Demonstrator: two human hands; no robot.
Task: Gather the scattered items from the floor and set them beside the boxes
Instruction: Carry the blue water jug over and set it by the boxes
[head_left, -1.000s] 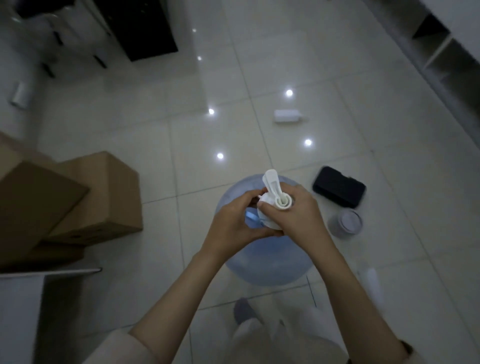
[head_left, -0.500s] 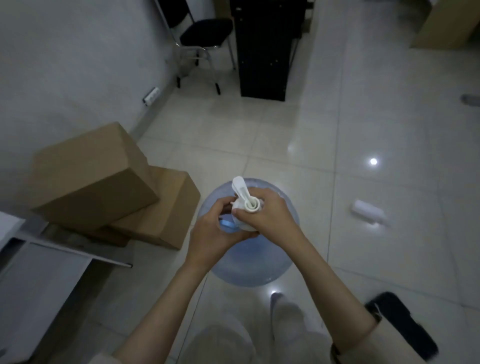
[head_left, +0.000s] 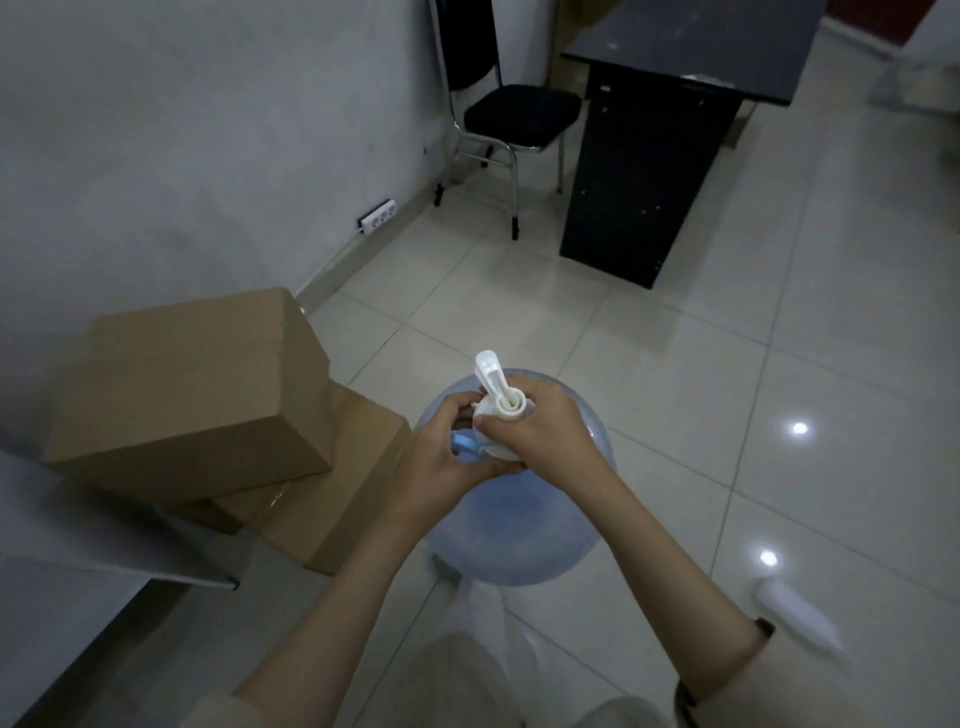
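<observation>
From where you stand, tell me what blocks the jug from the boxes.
Nothing visible does. Both hands, left and right, grip the jug at its white pump top, and it is already right beside the lower of the boxes, with no object between them.

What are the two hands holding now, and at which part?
Both hold the blue water jug at its top: the right hand grips the white pump on the neck, the left hand grips just below it.

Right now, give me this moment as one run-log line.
stage: carrying | held: blue water jug by white pump top | left hand: gripping neck | right hand: gripping pump | target: cardboard boxes, close left | left on floor: white item
</observation>
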